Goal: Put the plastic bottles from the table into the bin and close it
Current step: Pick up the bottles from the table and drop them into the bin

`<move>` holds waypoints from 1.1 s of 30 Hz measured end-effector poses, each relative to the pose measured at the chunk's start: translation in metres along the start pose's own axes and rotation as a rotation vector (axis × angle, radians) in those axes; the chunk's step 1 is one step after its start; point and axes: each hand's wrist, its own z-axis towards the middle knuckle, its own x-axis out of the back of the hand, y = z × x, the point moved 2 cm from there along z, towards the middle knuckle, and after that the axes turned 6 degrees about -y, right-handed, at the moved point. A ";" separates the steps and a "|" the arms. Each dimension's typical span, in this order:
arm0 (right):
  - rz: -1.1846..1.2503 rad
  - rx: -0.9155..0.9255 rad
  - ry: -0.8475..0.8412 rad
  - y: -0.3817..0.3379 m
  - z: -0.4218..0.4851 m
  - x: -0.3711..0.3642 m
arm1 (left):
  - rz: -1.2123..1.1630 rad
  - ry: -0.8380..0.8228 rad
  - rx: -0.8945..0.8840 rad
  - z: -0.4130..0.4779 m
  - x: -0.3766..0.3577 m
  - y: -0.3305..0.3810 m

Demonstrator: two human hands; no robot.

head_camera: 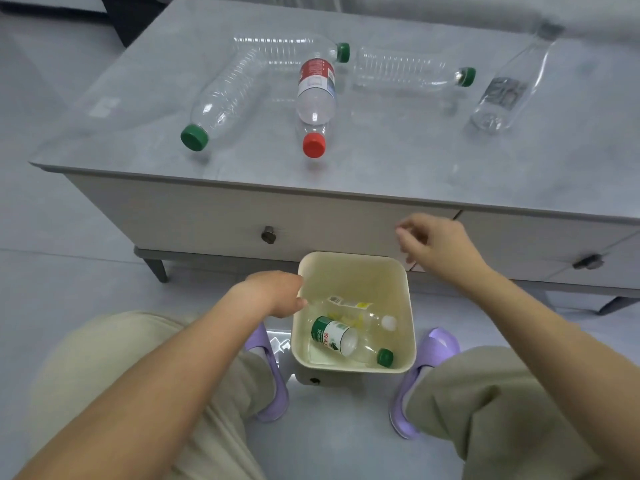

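A cream bin (408,306) stands open on the floor between my feet. Inside lie a green-labelled bottle (334,336) with a green cap and a clear bottle (367,318) with a white cap. On the grey table (381,174) lie several empty plastic bottles: a green-capped one (221,102) at the left, a red-labelled one (316,95) with a red cap in the middle, two more green-capped ones (287,50) (408,69) behind, and a grey-labelled one (509,88) at the right. My left hand (277,294) rests at the bin's left rim. My right hand (436,244) hovers above the bin's far right corner, fingers loosely curled, holding nothing.
The table front has drawers with round knobs (268,234) (587,262). My knees in beige trousers and purple slippers (426,372) flank the bin. Grey tiled floor lies all around. No lid of the bin is visible.
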 end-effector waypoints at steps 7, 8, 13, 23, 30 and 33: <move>0.229 0.230 0.359 -0.092 0.040 0.031 | -0.042 0.023 0.001 -0.002 0.005 -0.003; 0.192 0.219 0.340 -0.105 0.052 0.028 | -0.048 0.030 0.000 -0.002 0.006 -0.004; -0.032 0.004 0.109 -0.139 0.112 -0.007 | -0.069 0.045 0.014 -0.007 0.010 -0.004; 0.512 0.319 0.692 -0.063 0.022 0.080 | -0.186 0.130 -0.022 -0.018 0.033 -0.011; 0.120 -0.019 0.362 0.038 -0.083 0.029 | -0.212 0.221 0.049 -0.019 0.049 -0.023; -0.089 -0.143 -0.110 0.038 -0.079 -0.031 | -0.253 0.167 0.049 -0.019 0.046 -0.021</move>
